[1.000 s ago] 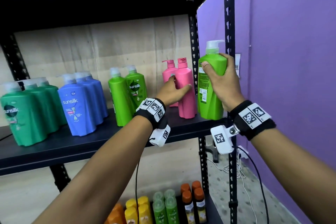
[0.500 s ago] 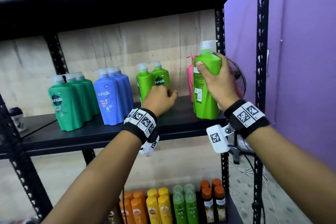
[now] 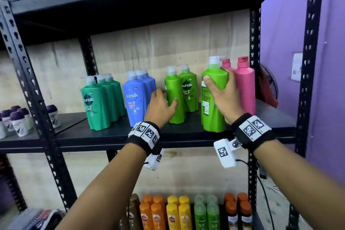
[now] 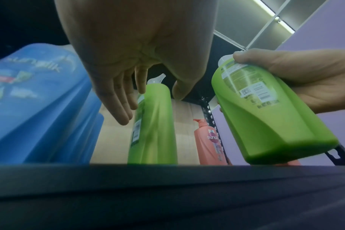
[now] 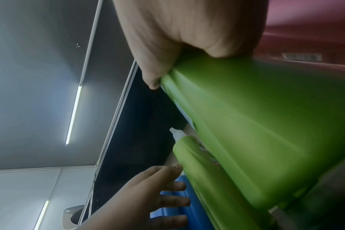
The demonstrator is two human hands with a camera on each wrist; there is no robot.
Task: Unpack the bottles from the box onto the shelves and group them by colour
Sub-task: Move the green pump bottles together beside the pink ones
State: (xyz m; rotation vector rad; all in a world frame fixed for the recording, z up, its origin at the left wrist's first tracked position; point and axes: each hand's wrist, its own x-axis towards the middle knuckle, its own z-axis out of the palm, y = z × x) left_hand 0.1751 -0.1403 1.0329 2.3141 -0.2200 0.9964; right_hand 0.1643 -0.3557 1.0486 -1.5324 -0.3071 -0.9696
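- Right hand [image 3: 224, 97]: fingers and thumb wrapped round a lime-green pump bottle [image 3: 212, 102]. The left wrist view shows its base tilted and clear of the middle shelf [image 3: 104, 136]; it sits between the lime pair and the pink pair.
- Left hand [image 3: 160, 106]: fingers straight and spread, thumb against the front lime-green shelf bottle [image 3: 174, 99]; it grips nothing.
- Count on the middle shelf: three dark-green bottles [image 3: 99, 104], three blue bottles [image 3: 137, 99], two lime-green standing, two pink bottles [image 3: 244, 87].
- Lower shelf: paired small bottles [image 3: 179, 213] in orange, yellow, green and dark orange; brown ones at left, number unclear, bases cut off by the frame.
- Far left: small purple-capped containers [image 3: 16, 121], partly cropped, count uncertain.
- The rear pink bottle is largely hidden by the held bottle.
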